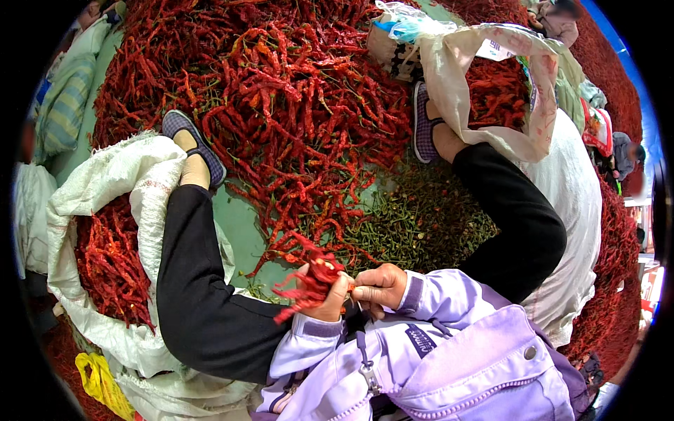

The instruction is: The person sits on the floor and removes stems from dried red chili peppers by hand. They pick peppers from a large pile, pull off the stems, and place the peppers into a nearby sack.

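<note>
My left hand (333, 300) is closed around a bunch of red chili peppers (310, 279), whose tips stick out to the left and upward. Against the right side of that bunch, my right hand (380, 288) has its thumb and fingers pinched together at the pepper ends; whatever sits between them is too small to make out. In front of me spreads a large heap of wrinkled red chilies (295, 100), some with green stems. A pile of loose green and brown stems (426, 216) lies between the heap and my right leg.
A white woven sack (63, 252) with chilies inside stands beside my left leg. Another open sack (545, 94), also holding chilies, is at my right. A patterned bag (387, 47) sits past my right shoe, and a yellow plastic bag (102, 384) lies lower left. People (626, 155) sit farther off.
</note>
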`<state>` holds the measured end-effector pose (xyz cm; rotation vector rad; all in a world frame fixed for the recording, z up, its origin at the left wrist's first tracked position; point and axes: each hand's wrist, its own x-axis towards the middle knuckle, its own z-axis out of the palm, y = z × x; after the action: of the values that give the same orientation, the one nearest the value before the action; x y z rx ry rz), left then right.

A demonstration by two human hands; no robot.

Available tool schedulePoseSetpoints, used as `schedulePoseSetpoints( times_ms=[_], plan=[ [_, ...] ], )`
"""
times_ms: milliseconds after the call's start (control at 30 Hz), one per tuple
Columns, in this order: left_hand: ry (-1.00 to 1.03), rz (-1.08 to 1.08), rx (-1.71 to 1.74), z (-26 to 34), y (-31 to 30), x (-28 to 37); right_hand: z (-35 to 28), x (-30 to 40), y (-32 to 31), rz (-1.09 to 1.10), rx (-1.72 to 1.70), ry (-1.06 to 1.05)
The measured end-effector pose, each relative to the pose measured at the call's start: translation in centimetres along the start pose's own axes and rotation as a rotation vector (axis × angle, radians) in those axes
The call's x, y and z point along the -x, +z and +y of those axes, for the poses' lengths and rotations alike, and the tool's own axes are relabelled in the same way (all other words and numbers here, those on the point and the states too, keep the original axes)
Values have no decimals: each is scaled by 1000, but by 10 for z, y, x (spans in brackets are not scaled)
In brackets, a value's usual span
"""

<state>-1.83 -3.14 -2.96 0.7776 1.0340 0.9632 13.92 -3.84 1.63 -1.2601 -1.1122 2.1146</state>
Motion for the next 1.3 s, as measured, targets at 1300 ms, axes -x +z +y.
schedulePoseSetpoints(
  times_ms=[1300],
  plan=[
    [-497, -73, 751, -10, 5, -15, -6, 2, -15, 257, 371, -35]
  ],
)
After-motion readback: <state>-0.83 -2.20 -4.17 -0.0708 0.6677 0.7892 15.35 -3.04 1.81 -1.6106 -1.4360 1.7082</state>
